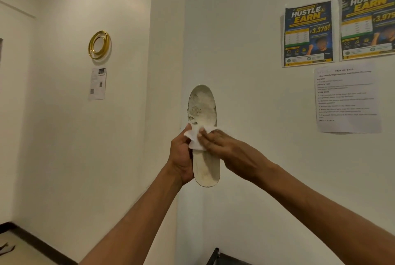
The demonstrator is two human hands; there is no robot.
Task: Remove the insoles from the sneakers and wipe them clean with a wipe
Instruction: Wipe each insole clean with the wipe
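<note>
A worn, off-white insole (202,106) stands upright in the air in front of a white wall, its grey-stained toe end pointing up. My left hand (181,155) grips its left edge near the middle and heel. My right hand (222,149) presses a crumpled white wipe (195,139) against the insole's face at mid-length. The wipe covers the middle of the insole. No sneakers are in view.
White walls meet at a corner just behind the insole. Posters (308,33) and a printed sheet (347,97) hang at the right, a gold ring ornament (99,44) and a paper at the left. A dark object (222,258) shows at the bottom edge.
</note>
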